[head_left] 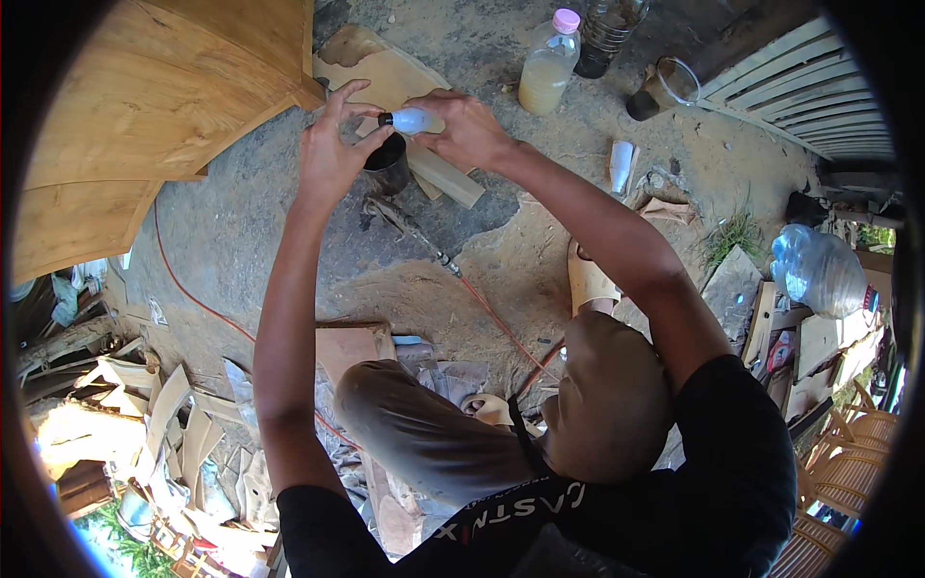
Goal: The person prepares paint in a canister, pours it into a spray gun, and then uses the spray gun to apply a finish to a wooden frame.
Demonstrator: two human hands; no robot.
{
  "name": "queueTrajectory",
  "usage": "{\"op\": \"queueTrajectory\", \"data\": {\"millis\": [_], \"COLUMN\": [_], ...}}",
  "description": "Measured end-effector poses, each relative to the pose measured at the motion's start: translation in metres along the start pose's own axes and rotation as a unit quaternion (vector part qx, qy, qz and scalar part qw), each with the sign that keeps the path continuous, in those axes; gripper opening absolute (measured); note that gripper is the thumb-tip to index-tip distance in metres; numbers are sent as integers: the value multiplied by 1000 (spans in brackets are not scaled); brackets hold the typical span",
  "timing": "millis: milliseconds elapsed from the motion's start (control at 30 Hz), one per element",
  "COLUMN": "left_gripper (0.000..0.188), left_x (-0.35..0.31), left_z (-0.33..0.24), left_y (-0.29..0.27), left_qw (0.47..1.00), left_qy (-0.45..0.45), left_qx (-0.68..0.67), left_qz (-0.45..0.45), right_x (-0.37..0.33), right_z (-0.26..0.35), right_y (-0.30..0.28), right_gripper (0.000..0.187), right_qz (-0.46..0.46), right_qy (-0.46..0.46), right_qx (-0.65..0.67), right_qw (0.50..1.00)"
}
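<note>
In front of me, my right hand [461,127] grips a small pale bottle [412,120], tipped on its side with its neck toward the left. My left hand [332,144] pinches the bottle's black cap [385,119] between thumb and a finger, the index finger lifted away. Right below the bottle is the dark cup [388,171] of a spray gun [409,227] on the ground. My hands partly cover the cup's top, and its contents are not visible.
An orange hose [491,310] runs from the spray gun. Wooden furniture [145,116] rises at left. A pink-capped bottle of cloudy liquid [549,72], a dark bottle [607,34] and a clear container [665,89] stand far right. Wood scraps [183,424] lie at lower left.
</note>
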State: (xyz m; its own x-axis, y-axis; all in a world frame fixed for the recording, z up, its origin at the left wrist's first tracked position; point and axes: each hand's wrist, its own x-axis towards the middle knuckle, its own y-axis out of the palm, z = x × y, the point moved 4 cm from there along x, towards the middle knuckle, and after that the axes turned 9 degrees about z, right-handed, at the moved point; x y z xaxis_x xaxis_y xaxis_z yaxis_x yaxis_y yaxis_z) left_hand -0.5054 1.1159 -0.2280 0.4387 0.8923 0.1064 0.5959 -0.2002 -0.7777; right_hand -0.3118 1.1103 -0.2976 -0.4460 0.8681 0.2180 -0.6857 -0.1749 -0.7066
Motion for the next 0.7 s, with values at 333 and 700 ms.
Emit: {"op": "queueTrajectory", "data": {"millis": [333, 700], "left_gripper": [79, 94], "left_x": [-7, -66], "left_z": [-41, 95], "left_y": [39, 86], "left_qw": [993, 986], "left_qy": [88, -109], "left_qx": [-71, -108], "left_qz": [-33, -61], "right_x": [-72, -156], "right_z": [-39, -178], "right_y": [-19, -45], "right_gripper": [59, 54], "right_qz": [-54, -233], "right_qy": [98, 256], "right_qx": [205, 39], "right_qw": [972, 937]}}
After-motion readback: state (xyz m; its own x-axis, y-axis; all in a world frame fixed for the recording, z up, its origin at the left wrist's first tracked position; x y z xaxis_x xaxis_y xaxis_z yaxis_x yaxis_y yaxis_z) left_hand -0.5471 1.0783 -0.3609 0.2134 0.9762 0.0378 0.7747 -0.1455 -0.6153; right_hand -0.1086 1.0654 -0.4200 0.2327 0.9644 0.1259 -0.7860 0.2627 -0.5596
